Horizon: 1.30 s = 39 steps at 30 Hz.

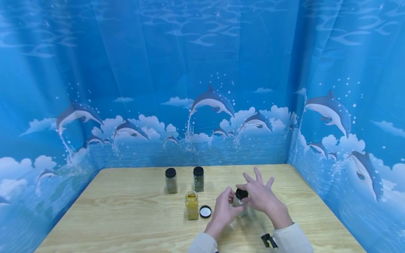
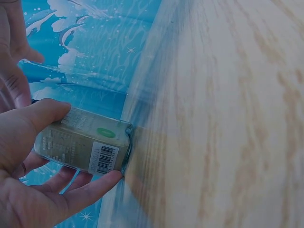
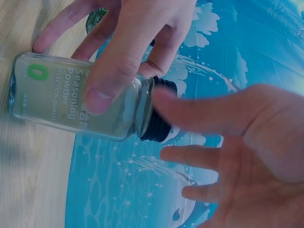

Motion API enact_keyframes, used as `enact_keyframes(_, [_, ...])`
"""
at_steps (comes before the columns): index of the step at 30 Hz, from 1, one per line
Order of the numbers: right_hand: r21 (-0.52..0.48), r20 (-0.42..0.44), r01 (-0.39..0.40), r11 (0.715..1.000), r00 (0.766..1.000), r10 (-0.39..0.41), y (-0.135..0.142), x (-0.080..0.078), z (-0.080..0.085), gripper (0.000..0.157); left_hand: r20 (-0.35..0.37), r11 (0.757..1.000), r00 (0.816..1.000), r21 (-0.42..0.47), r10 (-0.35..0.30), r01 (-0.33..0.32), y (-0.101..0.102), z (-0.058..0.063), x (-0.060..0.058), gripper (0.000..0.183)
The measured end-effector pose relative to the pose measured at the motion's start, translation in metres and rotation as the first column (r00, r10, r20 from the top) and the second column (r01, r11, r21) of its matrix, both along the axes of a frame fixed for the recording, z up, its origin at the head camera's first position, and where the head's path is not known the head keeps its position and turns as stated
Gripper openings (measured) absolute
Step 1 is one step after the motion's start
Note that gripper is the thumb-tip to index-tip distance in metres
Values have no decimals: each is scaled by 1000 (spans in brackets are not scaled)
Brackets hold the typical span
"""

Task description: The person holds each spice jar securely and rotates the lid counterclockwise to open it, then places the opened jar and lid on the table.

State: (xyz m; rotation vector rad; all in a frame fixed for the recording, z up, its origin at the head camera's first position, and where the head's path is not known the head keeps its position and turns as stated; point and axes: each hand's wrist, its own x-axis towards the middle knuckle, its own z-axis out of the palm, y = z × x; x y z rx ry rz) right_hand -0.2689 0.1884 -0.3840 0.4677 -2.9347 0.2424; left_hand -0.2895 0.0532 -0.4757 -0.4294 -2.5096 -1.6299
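Observation:
My left hand (image 1: 223, 212) grips a clear glass jar of seasoning powder (image 3: 52, 95) round its body, thumb on one side and fingers on the other. The jar stands upright at the right part of the table, with printed lettering and a green mark. On its neck sits a ribbed black lid (image 3: 164, 128). Thumb and forefinger of my right hand (image 1: 261, 198) pinch this lid from two sides, while the other fingers spread away. In the left wrist view, a barcode label (image 2: 103, 157) shows near the jar's base.
Left of my hands stands an uncapped jar of yellow powder (image 1: 192, 209), a black-rimmed lid (image 1: 205, 211) lying inside-up beside it. Farther back are a jar of pale powder (image 1: 172, 184) and a jar of green contents (image 1: 199, 182), both black-capped. Dolphin-print curtains (image 1: 196, 147) border the wooden table (image 1: 126, 218).

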Motion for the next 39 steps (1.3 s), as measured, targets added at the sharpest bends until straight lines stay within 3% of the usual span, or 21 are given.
enact_keyframes(4, [-21, -14, -25, 999, 1000, 24, -1, -1, -1, 47, 4, 1000, 1000, -4, 0, 0, 0, 0, 0, 37])
enact_keyframes(9, [-46, -45, -30, 998, 999, 28, -3, -2, -1, 34, 34, 1000, 999, -16, 1, 0, -1, 1, 1, 37])
enact_keyframes(17, [21, -98, 50, 999, 994, -48, -1, -3, -2, 42, 30, 1000, 1000, -14, -3, 3, -1, 2, 1, 37])
enact_keyframes(22, [34, -91, 61, 998, 994, -58, -1, -4, -2, 36, 18, 1000, 1000, -4, -6, 6, -1, 1, 0, 37])
enact_keyframes(39, [-18, 5, -28, 999, 1000, 28, -4, 0, 0, 29, 42, 1000, 999, -9, -14, 15, -2, 2, 1, 38])
